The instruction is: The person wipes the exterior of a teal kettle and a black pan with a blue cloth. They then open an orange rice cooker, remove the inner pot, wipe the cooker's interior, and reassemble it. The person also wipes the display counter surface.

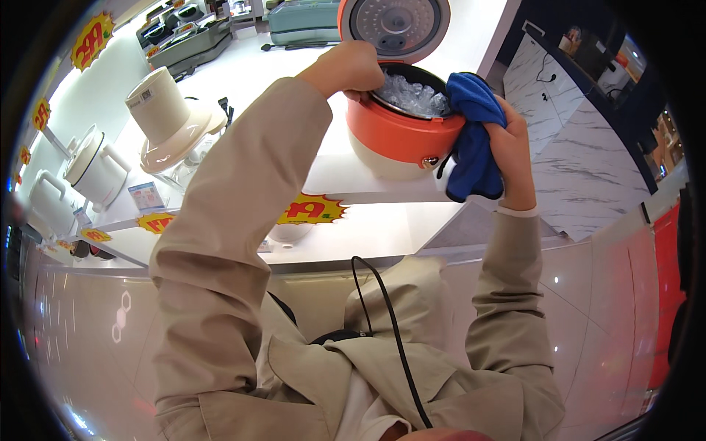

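Note:
An orange and cream rice cooker (405,135) stands at the front of a white shelf with its round lid (398,25) raised. Crumpled clear plastic (416,96) fills the dark inner pot. At the pot's left rim is my left hand (353,69), its fingers curled; whether they grip the rim or the plastic is hidden. My right hand (510,146) holds a blue cloth (477,138) against the cooker's right side, and part of the cloth hangs below the shelf's front edge.
Left on the shelf (265,71) stand a cream appliance (160,118), a white pot with a handle (96,165) and a grey electric grill (190,49). A green case (303,22) lies behind. Price signs (314,209) line the edge. Marble-patterned cabinet panels (595,154) stand at the right.

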The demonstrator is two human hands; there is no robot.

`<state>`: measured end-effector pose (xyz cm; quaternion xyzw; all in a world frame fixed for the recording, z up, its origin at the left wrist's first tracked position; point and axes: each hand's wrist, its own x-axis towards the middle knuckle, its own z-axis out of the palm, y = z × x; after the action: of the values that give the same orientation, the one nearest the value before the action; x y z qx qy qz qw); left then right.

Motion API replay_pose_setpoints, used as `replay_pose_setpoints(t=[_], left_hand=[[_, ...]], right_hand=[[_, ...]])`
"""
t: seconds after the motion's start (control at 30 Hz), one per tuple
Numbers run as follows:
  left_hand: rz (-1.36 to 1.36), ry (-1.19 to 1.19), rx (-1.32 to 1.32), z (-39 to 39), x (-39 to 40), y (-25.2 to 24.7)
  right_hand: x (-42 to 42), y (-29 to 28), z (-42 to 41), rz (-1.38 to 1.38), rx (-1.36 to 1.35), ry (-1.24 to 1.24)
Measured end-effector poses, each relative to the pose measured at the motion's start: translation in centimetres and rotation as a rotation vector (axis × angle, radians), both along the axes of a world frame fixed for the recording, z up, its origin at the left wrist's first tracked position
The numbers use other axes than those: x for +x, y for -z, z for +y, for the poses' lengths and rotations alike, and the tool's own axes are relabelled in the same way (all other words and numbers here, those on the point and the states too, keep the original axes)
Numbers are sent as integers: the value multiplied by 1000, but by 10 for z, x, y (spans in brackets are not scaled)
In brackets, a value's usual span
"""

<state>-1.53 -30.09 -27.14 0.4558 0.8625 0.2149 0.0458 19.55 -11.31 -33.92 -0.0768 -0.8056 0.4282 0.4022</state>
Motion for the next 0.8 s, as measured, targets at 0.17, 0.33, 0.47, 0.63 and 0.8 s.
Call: replay_pose_setpoints(t=[0.17, 0.33, 0.47, 0.63, 0.8], left_hand=[[-463, -34, 60, -2, -6, -9], [-630, 3, 226, -9, -7, -11], [-718, 95, 507, -24, -14, -17], [-1228, 636, 503, -75, -30, -43], [-1020, 117, 914, -146, 3, -18]], right_hand=[[3, 10, 2, 96, -320, -75], [10, 3, 15, 220, -569, -25], [12, -8, 23, 474, -643, 120], [0, -34, 18, 331, -275, -56], [-39, -41, 4, -593, 685, -177]])
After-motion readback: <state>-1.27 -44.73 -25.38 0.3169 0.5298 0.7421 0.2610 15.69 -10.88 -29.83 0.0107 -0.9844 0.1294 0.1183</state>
